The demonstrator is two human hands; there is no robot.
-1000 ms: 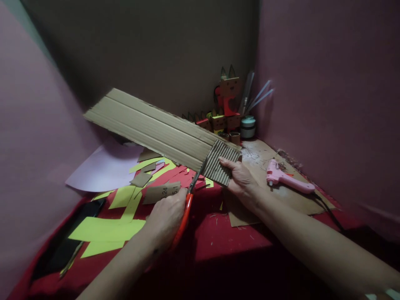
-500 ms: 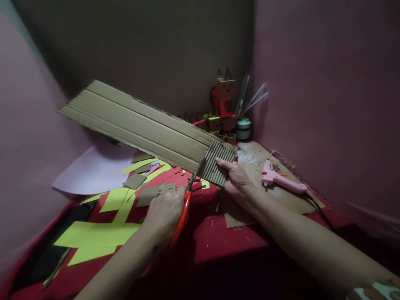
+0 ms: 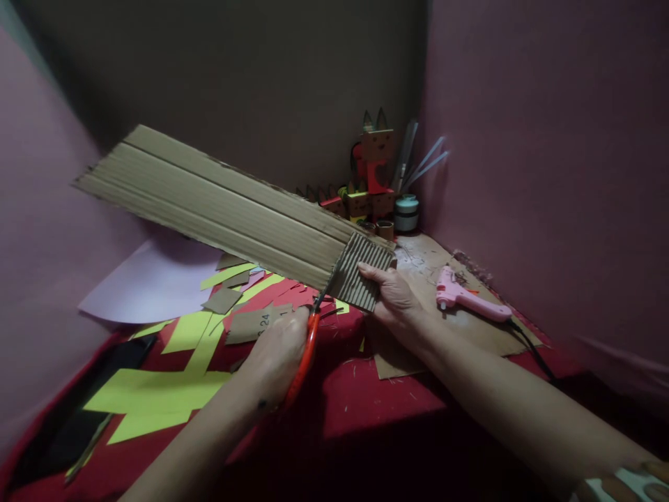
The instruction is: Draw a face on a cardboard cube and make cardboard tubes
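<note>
Orange-handled scissors (image 3: 310,341) at the cardboard strip (image 3: 224,199), above the desk (image 3: 342,355).
My left grip (image 3: 282,345) wraps the scissors; my right grip (image 3: 394,296) pinches 1 ribbed square (image 3: 355,279) against the strip, blades (image 3: 319,300) at the square's corner.

1. Spreads out as a red-clothed table (image 3: 387,397).
2. Carries at left a flat black object (image 3: 57,439), partly under yellow paper pieces (image 3: 157,390).
3. Holds a curved lilac sheet (image 3: 151,286) farther back and a printed cardboard scrap (image 3: 243,328) nearer the middle.
4. Bears a brown cardboard sheet (image 3: 486,338) at right.
5. Shows a tiny yellow sliver (image 3: 362,344) between scrap and cardboard sheet.
</note>
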